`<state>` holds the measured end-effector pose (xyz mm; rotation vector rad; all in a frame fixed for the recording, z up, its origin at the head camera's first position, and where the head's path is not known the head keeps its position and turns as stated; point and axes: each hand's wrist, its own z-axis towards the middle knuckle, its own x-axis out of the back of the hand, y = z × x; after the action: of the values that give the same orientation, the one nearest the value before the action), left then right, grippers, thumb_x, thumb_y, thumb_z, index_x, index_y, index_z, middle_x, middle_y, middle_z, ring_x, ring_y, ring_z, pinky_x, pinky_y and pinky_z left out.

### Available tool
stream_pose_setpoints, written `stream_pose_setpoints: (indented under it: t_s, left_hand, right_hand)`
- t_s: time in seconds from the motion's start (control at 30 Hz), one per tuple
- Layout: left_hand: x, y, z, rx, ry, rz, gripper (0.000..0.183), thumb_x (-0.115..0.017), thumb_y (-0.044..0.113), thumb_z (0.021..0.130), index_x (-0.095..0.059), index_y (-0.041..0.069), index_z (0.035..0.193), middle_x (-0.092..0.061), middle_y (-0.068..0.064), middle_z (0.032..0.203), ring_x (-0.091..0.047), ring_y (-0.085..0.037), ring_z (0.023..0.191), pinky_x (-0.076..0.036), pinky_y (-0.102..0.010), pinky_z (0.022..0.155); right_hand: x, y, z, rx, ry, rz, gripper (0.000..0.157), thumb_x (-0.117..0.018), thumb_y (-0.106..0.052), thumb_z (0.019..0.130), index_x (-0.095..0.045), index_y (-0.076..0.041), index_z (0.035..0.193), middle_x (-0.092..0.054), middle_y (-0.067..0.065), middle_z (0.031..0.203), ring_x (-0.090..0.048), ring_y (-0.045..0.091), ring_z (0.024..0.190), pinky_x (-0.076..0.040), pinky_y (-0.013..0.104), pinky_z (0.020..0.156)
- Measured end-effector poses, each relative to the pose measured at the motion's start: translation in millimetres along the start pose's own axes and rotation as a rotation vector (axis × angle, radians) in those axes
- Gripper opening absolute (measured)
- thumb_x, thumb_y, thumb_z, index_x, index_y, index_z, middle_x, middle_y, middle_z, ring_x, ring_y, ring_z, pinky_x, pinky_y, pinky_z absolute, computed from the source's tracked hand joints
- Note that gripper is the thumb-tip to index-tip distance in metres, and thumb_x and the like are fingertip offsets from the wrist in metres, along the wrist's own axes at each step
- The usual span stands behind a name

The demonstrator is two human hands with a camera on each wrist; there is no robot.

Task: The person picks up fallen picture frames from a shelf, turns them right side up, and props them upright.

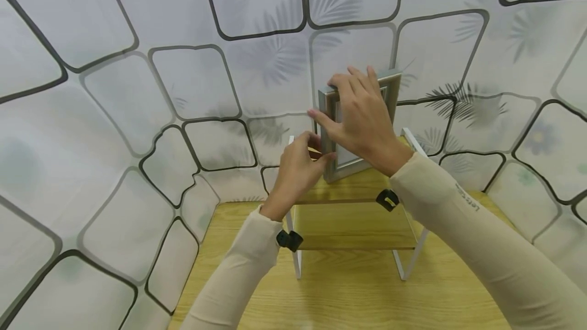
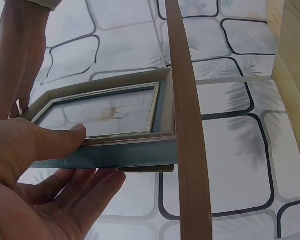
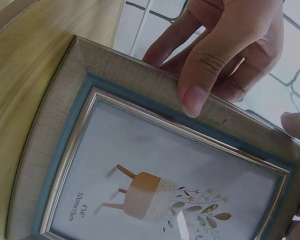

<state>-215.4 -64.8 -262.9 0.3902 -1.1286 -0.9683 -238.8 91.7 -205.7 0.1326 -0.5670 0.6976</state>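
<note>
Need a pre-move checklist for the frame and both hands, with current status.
1. Left hand pinching the frame at its side edge, thumb in front: ok.
2. Right hand at the frame's top edge: ok; firmness of its hold: cannot tell.
3. Print upright, legs of the drawn seat toward the shelf: ok.
4. Shelf's front feet on the wooden surface: ok.
5. Frame able to stand unaided: cannot tell, both hands are on it.

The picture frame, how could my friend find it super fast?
Find the two-level rack on the wooden surface. At its top shelf, the left hand and right hand hold the picture frame. Only it has blue trim around printed leaves.
</note>
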Motion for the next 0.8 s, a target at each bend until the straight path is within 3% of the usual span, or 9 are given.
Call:
stream_pose_setpoints:
  t_s: [0.43, 0.8]
  left_hand:
    - [-5.4, 5.5, -3.1, -0.050, 0.047, 0.040, 0.030, -0.081, 0.024, 0.089, -0.063, 0.006, 0.105, -0.071, -0.004, 0.096, -0.073, -0.017, 0.084, -0.059, -0.026, 0.071]
    - [-11.1, 9.6, -3.5, -0.101, 0.078, 0.060, 0.028, -0.083, 0.023, 0.087, -0.065, 0.006, 0.099, -0.071, -0.004, 0.091, -0.074, -0.015, 0.080, -0.058, -0.024, 0.068]
  right_hand:
    - [4.4, 2, -4, -0.015, -0.036, -0.021, 0.073, -0.075, -0.043, 0.092, -0.054, 0.012, 0.135, -0.053, 0.030, 0.139, -0.037, 0.047, 0.142, -0.010, 0.050, 0.124]
    - [5.6, 5, -8, -0.042, 0.004, 0.016, 0.073, -0.081, -0.038, 0.087, -0.054, 0.010, 0.134, -0.049, 0.034, 0.139, -0.035, 0.049, 0.142, -0.030, 0.054, 0.117]
